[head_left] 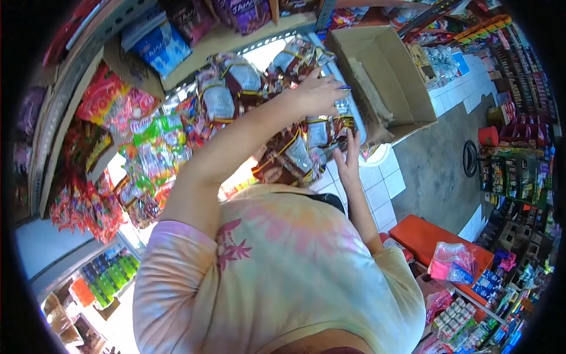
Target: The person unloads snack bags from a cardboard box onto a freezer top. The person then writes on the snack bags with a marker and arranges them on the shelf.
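My left hand (pixel 321 95) reaches across a pile of brown candy bags (pixel 284 150) with clear windows and yellow trim. Its fingers are spread and rest on the bags near a light blue shelf edge (pixel 348 97). Lower down, my right hand (pixel 349 158) is beside the near right corner of the pile, fingers pointing up and thumb apart. It touches or nearly touches a bag there; I cannot tell which. My left forearm covers part of the pile.
A cardboard box (pixel 407 76) stands right of the pile. Colourful candy packets (pixel 150 150) lie to the left, with red candy bags (pixel 88 206) beyond them. Blue and purple bags (pixel 158 48) sit on the upper shelf. A red-topped counter (pixel 413 236) is at lower right.
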### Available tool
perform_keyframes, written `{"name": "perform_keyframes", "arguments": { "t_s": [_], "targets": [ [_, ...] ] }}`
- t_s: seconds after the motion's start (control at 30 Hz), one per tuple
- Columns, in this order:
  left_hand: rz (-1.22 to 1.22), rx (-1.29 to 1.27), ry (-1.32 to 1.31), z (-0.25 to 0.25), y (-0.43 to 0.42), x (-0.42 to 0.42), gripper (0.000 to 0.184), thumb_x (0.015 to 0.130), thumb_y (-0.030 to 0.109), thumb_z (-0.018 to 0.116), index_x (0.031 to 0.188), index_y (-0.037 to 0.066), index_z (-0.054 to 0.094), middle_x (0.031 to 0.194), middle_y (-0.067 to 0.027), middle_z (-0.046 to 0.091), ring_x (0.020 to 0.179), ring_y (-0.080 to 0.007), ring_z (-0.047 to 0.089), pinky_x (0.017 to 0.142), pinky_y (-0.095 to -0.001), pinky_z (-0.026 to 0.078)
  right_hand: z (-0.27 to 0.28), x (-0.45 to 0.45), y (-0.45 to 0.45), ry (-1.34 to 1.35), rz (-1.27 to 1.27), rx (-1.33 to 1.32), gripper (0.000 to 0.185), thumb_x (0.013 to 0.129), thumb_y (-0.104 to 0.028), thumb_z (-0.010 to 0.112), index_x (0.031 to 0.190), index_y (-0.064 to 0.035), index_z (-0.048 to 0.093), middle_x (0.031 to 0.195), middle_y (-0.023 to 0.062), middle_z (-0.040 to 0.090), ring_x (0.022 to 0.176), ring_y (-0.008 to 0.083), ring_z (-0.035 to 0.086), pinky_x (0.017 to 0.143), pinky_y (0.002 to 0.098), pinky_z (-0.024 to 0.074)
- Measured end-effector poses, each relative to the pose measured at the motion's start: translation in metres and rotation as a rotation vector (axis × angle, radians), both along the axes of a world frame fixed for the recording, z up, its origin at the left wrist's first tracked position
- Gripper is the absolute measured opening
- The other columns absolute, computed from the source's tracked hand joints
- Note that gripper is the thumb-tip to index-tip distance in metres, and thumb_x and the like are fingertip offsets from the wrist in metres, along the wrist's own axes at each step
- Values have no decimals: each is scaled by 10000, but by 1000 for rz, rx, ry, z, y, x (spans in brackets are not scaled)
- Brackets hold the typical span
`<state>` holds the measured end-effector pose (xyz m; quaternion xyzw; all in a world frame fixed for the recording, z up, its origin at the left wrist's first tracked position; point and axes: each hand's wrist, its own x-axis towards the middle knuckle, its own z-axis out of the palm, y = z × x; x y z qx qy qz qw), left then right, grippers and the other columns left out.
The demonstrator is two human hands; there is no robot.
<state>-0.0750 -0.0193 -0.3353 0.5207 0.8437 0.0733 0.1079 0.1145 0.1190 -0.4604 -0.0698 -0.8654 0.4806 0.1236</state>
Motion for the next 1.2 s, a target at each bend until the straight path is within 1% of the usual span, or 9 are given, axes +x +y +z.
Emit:
{"name": "perform_keyframes", "arguments": {
  "t_s": [0.2,0.33,0.43,0.6,0.73,0.83,0.97,1.03,1.2],
  "targets": [
    [-61,144,-58,-16,-98,95,659,659,401,735,1219,139,506,1221,-93,507,1242,-281,392,1026,-515,239,11,40,-21,-131,48,-407,731,807,-331,637,1404,-92,290,1475,245,124,1362,392,137,1088,458,143],
    [116,325,51,-22,-120,132,562,643,338,753,1115,125,534,1054,-85,514,1086,-284,462,994,-457,306,10,37,-18,-239,236,99,783,759,-406,680,1384,-89,331,1444,241,240,1348,402,169,1079,480,174],
    [267,452,7,-43,-146,159,503,648,305,752,1061,100,551,1044,-90,512,1042,-293,467,930,-420,366,19,37,-20,-259,288,73,768,761,-405,677,1377,-90,345,1432,229,277,1342,411,177,1076,486,183],
    [569,669,-31,-60,-197,202,368,651,209,755,927,49,573,881,-110,529,843,-300,513,749,-387,433,28,41,-43,-183,418,-36,890,705,-406,732,1385,-25,303,1338,212,424,1233,339,412,1026,396,313],
    [700,836,78,-55,-243,238,273,668,88,749,861,47,559,821,-117,538,814,-292,522,675,-361,437,12,32,-56,-122,361,-73,869,718,-403,723,1380,-22,310,1307,235,439,1221,330,420,1016,396,323],
    [1029,843,99,-61,-295,257,238,698,92,729,855,46,556,890,-122,536,877,-292,511,746,-378,419,6,29,-66,-76,346,-29,855,720,-395,725,1370,-14,323,1309,235,435,1221,333,418,1016,394,322],
    [1064,724,500,-67,-339,260,212,734,140,706,897,86,582,1061,-110,530,1044,-298,465,893,-445,336,1,37,-87,-45,335,-67,870,767,-314,711,1405,11,217,1430,214,274,1341,278,245,1088,357,188],
    [1001,395,634,-67,-345,261,223,768,201,680,977,162,613,1218,-71,484,1191,-298,373,981,-512,204,5,41,-102,-64,336,-45,902,760,-306,719,1403,35,186,1449,221,224,1354,287,213,1095,361,169],
    [977,286,527,-65,-346,264,367,794,321,637,1135,195,586,1355,-84,402,1295,-334,260,1022,-555,110,-1,35,-100,-13,95,-109,888,750,-293,721,1416,-14,204,1434,233,246,1325,333,266,1078,400,218]
  ]
}}
